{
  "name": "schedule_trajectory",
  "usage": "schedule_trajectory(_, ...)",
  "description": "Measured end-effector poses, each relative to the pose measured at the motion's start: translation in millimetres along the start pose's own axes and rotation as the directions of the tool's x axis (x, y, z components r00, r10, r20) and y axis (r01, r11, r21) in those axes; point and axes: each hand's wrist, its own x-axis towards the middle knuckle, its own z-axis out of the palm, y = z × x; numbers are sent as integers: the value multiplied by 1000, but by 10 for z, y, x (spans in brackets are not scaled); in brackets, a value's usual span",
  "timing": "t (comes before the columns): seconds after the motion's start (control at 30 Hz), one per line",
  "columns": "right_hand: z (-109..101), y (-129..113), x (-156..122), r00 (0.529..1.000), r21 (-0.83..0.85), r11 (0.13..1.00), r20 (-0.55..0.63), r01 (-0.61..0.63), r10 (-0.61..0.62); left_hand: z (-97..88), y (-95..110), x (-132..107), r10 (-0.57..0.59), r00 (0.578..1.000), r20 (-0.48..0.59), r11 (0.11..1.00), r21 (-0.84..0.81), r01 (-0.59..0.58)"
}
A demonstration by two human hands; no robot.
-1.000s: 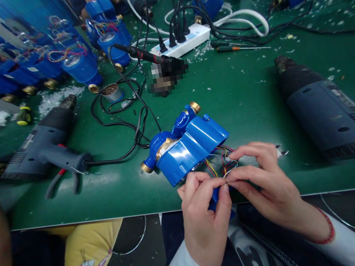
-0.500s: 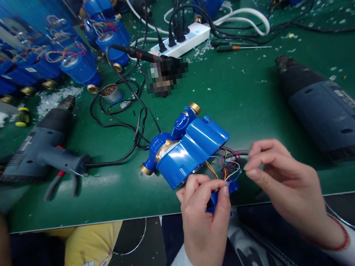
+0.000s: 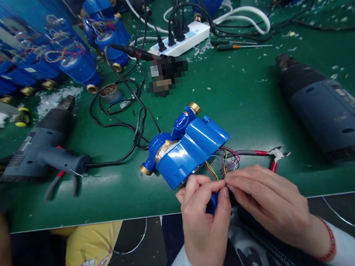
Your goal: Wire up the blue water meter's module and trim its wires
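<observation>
Head view: left hand (image 3: 204,228) and right hand (image 3: 267,202), fingers (image 3: 243,183) pinched on blue water meter's wires (image 3: 225,163).

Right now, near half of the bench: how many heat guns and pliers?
Heat guns: 2
Pliers: 2
Total: 4
</observation>
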Motion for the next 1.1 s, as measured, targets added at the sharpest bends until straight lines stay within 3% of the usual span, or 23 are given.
schedule_trajectory(0.33,47,-82,71,998,-15,1000,-67,-10,9,14,14,7,-18,999,-35,999,-40,16)
schedule_trajectory(0.67,-1,-53,150,987,13,991,-89,-135,136,13,21,4,-29,999,-26,999,-39,28)
schedule_trajectory(1.1,-94,25,149,991,114,987,88,-109,100,1,10,6,-24,1000,-20,999,-36,24)
